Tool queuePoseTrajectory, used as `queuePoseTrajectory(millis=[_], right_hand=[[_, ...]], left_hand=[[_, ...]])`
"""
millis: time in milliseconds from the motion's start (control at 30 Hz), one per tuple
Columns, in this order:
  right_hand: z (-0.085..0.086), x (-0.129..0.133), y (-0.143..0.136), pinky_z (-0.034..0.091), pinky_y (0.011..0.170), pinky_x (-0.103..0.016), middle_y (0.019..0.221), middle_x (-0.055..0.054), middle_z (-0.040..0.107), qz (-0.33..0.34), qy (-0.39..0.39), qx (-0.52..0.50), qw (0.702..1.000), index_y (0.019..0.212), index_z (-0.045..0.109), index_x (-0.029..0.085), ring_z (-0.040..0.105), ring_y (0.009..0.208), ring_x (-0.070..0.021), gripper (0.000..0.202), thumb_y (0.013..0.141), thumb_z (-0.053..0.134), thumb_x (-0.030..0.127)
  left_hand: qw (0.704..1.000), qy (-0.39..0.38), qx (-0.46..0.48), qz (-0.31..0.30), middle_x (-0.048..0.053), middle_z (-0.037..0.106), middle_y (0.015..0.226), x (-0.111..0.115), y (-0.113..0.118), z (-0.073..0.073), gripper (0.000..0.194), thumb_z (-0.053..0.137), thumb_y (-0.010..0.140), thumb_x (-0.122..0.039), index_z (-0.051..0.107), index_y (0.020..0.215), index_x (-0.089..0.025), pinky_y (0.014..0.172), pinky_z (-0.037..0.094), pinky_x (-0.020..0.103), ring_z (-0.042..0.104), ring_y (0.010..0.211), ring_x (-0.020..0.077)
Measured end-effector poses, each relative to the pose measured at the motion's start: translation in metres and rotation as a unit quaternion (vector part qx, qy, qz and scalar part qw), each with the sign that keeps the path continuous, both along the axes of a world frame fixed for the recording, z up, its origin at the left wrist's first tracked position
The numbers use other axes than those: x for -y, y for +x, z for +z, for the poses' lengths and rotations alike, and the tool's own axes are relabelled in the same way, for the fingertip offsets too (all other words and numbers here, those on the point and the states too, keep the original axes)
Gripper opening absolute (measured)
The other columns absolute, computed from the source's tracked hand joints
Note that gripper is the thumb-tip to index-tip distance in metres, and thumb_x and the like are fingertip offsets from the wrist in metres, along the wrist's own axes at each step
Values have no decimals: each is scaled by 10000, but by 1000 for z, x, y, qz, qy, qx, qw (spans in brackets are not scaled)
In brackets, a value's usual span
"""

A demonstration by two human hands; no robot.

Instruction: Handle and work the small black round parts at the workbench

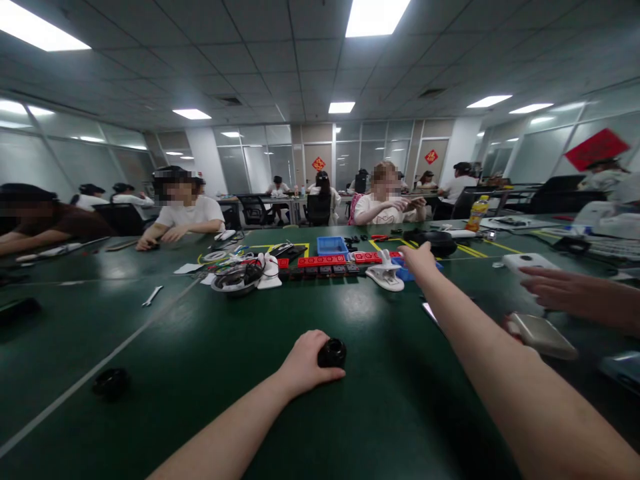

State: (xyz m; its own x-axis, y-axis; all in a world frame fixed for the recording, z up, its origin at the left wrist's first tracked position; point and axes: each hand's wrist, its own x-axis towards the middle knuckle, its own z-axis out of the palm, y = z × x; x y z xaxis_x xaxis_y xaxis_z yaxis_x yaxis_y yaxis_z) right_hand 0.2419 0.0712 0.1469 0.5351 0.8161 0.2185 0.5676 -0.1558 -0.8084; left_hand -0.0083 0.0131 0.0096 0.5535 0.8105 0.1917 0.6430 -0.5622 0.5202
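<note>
Left hand (306, 361) curls around a black rounded piece (333, 353) on the green table (225, 353).
Glossy and hollow-topped, it sits between thumb and fingers; the right hand (421, 260) stretches out by a blue plastic bin (403, 273), its grip impossible to tell.

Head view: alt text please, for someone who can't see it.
The left hand holds a rounded black part at a green table, while the right hand is stretched forward near a white clamp. Other people sit in the background.

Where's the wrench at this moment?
In the head view, left side: the wrench lies on the green table, left of the pale line and the bowl.
</note>
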Motion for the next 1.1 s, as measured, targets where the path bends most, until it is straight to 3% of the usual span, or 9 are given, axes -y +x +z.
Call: queuePoseTrajectory(millis=[133, 200, 267, 433, 567, 667, 800, 967, 1100], right_hand=[[-25, 35, -62, 448, 715, -294, 864, -28, 624, 149, 16, 56, 987, 1298, 351, 207, 588, 784, -180, 584, 776, 577, 345], [-41, 61, -92, 437, 691, -308, 913, -50, 615, 280, -8, 182, 943, 1256, 404, 212, 584, 797, -197, 522, 800, 496, 448], [-56, 85, -112, 430, 699, -318, 970, -86, 593, 314, -25, 285, 905, 1138, 499, 188, 567, 878, -228, 459, 790, 479, 487], [-80, 99, -122, 445, 628, -320, 852, -93, 587, 302, -66, 380, 872, 846, 575, 164, 585, 790, -242, 357, 777, 482, 502], [-90, 90, -114, 453, 617, -356, 837, -126, 588, 320, -62, 362, 873, 837, 583, 146, 591, 759, -267, 261, 757, 545, 392], [-92, 88, -108, 453, 668, -333, 860, -97, 593, 373, -45, 349, 858, 857, 588, 162, 588, 773, -228, 156, 734, 546, 247], [-92, 91, -100, 427, 761, -281, 899, -37, 600, 447, -8, 328, 832, 912, 579, 198, 563, 852, -180, 261, 664, 535, 128], [-100, 92, -101, 413, 779, -332, 997, -76, 567, 394, 37, 269, 878, 1053, 508, 174, 536, 907, -212, 330, 753, 537, 309], [-109, 90, -104, 429, 681, -336, 914, -79, 554, 330, 8, 291, 898, 971, 511, 176, 539, 845, -231, 348, 758, 538, 450]], left_hand=[[1000, 17, 2, 1, 55, 553, 986, -1, 1, -5, 506, 717, 582, -485, 562, 960, -186, 835, 395, 377, 499, 940, 256], [999, 26, 14, 12, 50, 555, 998, -2, 2, -9, 529, 736, 561, -451, 550, 986, -197, 832, 397, 370, 502, 946, 257], [999, 35, 15, 30, 43, 561, 982, -4, 4, -13, 512, 739, 552, -419, 551, 979, -209, 827, 397, 363, 512, 929, 254], [998, 50, 8, 32, 40, 560, 913, -4, 5, -13, 437, 711, 567, -355, 545, 941, -200, 814, 399, 350, 520, 864, 234], [998, 49, 12, 31, 36, 546, 879, -1, 4, -7, 304, 680, 593, -281, 542, 846, -182, 775, 419, 338, 512, 839, 222], [999, 34, 18, 34, 35, 544, 881, 1, 5, -3, 280, 662, 592, -233, 535, 835, -178, 770, 425, 334, 512, 839, 220], [999, 9, 24, 24, 45, 553, 914, 0, 4, -2, 321, 664, 589, -230, 539, 879, -169, 786, 421, 337, 519, 859, 226], [998, 52, 25, 6, 55, 547, 968, -3, 3, -10, 417, 675, 606, -311, 515, 968, -179, 843, 389, 369, 507, 912, 243], [996, 74, -1, 50, 49, 532, 959, 0, 5, -10, 434, 681, 584, -374, 503, 932, -188, 899, 342, 430, 502, 915, 254]])
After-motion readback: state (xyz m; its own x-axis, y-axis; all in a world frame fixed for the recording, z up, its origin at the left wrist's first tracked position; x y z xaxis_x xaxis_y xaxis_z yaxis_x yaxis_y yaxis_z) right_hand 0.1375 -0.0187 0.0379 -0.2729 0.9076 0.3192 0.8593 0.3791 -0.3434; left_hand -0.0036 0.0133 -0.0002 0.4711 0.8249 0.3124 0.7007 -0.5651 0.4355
